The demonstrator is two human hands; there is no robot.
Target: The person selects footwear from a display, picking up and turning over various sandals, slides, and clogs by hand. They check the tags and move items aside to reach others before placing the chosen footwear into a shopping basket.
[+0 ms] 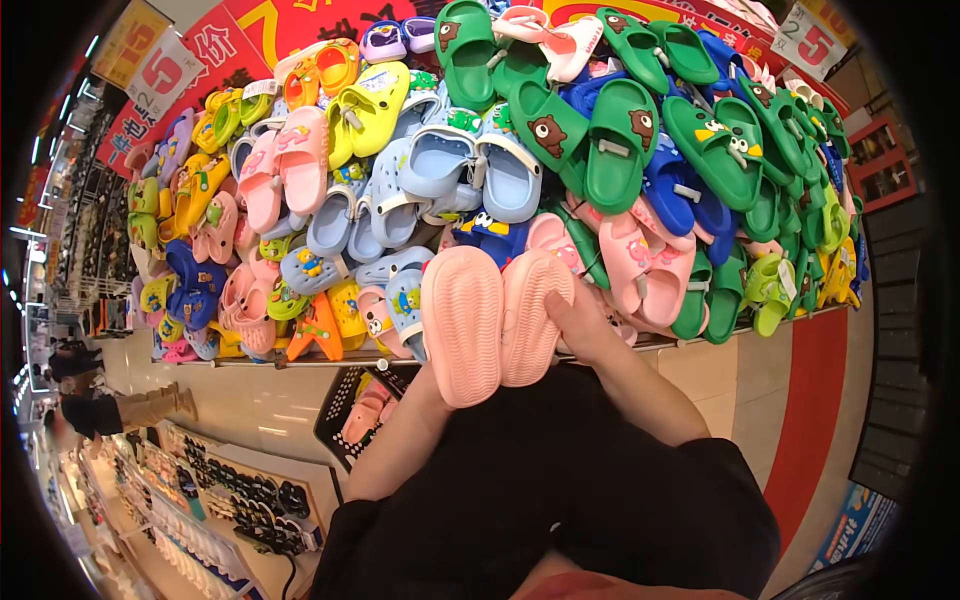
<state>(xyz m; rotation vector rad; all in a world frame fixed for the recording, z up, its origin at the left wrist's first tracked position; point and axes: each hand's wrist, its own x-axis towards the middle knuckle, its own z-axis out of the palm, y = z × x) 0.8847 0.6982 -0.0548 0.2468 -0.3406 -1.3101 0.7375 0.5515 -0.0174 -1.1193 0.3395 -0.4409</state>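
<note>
Two pale pink slippers, the left one [462, 325] and the right one [532, 315], are held up side by side in front of my body, ribbed soles toward the camera. My right hand [582, 322] grips the edge of the right slipper, with the thumb lying on its sole. Behind the left slipper is my left hand, its fingers hidden; only the wrist [428, 392] shows below. Just beyond the slippers rises a heap of children's footwear, with light blue clogs [440, 165], green bear slippers [622, 145] and pink slippers [645, 262].
The display table's front rail [690, 345] runs below the heap. A black basket [340, 400] with pink footwear stands at my left. Shoe racks [240, 490] are at lower left, and another person [90, 415] is at far left. Price signs [812, 40] hang above.
</note>
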